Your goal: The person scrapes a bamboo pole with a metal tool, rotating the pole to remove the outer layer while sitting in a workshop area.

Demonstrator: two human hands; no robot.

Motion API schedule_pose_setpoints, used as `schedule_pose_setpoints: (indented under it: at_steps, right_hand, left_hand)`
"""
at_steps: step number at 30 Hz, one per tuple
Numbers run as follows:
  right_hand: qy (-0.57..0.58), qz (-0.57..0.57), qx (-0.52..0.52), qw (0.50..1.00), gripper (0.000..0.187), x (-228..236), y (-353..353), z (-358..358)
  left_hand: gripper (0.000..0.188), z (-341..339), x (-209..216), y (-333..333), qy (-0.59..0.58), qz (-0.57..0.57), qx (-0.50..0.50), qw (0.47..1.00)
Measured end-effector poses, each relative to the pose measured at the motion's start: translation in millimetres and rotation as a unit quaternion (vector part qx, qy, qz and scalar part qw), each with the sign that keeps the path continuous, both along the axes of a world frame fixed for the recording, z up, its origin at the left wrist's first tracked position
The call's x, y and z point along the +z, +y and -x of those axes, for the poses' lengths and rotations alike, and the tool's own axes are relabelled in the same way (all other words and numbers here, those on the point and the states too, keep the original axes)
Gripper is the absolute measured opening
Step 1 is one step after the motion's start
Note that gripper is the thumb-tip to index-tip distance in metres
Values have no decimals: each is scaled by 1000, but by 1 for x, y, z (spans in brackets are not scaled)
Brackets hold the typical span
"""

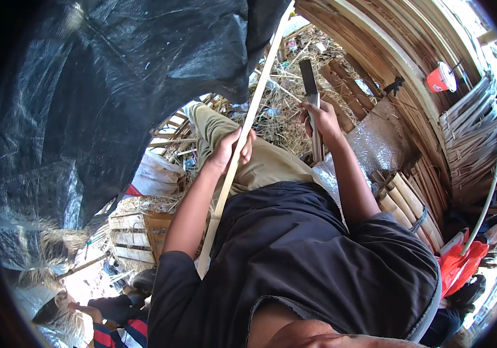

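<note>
My left hand is closed around a long pale bamboo strip. The strip runs slantwise from the top of the view, past my lap, to beside my left upper arm. To the right, my right hand grips a knife by its long wooden handle. Its dark, broad blade points up and away from me, apart from the strip. Beneath both hands are my legs in khaki trousers and a floor strewn with straw and shavings.
A black plastic sheet hangs across the left. Long bamboo lengths line the right, with a red cup on them. Split bamboo pieces and a red plastic bag lie at my right. Another person is at lower left.
</note>
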State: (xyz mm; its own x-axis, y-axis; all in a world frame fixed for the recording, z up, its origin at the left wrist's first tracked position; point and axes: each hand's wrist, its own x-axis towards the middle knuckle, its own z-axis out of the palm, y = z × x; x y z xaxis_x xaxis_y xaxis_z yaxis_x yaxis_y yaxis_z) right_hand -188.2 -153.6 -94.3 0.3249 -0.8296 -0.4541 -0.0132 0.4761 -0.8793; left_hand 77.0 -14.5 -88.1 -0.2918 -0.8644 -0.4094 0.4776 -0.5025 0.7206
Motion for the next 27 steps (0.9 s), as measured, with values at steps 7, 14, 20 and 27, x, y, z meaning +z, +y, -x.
schedule_pose_setpoints:
  at_steps: [7,14,20,27]
  right_hand:
    - [179,306,138,925,23,63,9,30]
    - [335,477,164,796,22,98,1,10]
    - [371,521,126,758,18,99,-21,-8]
    - [337,604,63,719,17,94,-38,-12]
  left_hand:
    - [35,18,32,-38,27,48,-39,998]
    - [46,42,81,-64,-59,94,-59,992]
    - [48,55,94,-69,-107,122,-45,986]
    - [44,79,113,-55,-311,160,50,936]
